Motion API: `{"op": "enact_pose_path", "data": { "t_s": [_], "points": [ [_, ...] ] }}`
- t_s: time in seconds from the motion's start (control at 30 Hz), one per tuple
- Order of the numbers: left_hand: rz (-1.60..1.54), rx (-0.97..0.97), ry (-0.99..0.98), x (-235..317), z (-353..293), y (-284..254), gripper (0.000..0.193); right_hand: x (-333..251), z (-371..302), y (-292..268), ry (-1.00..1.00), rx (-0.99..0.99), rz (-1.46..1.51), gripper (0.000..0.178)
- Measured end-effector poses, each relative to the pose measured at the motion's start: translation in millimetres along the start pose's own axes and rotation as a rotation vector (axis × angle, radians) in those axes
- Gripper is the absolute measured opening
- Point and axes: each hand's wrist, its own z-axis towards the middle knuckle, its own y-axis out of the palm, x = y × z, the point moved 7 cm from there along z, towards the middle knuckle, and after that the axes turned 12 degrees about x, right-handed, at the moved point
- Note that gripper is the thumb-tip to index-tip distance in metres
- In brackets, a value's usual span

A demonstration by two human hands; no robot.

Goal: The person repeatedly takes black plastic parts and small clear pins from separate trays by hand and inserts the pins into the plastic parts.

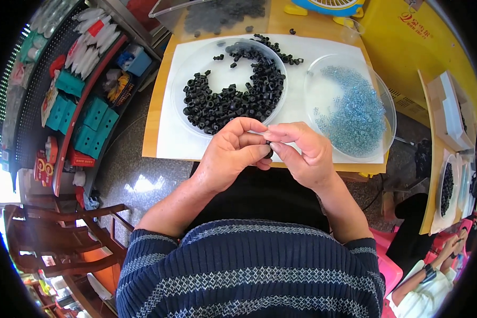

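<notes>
My two hands meet just in front of the table's near edge, fingertips together. Between the thumb and fingers of my left hand (229, 153) is a small black part (269, 151), mostly covered by the fingers. My right hand (306, 153) is closed in a pinch right beside it; what its fingertips hold is too small to make out. Beyond my left hand lies a round clear tray (176, 87) with many small black, nut-like parts (233, 106). A second round clear dish (392, 114), past my right hand, holds a heap of tiny pale-blue, see-through pieces (355, 114).
White paper (297, 45) covers much of the wooden table (153, 116). A clear bin (167, 10) of black parts stands at the far left, a blue-and-yellow fan base (334, 6) at the back. Left is a shelf of teal bins (93, 124); right, another person (424, 297) sits by a side table.
</notes>
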Motion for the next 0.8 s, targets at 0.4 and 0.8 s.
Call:
{"op": "enact_pose_path", "data": {
  "t_s": [0.4,0.8],
  "points": [
    [-0.036,0.063,0.004,-6,4,-1,0.037,-11,-6,14,-0.341,-0.096,-0.412,0.047],
    [0.020,-0.021,-0.109,-20,-5,-5,0.025,-6,-9,8,-0.323,-0.027,-0.395,0.044]
  ]
}}
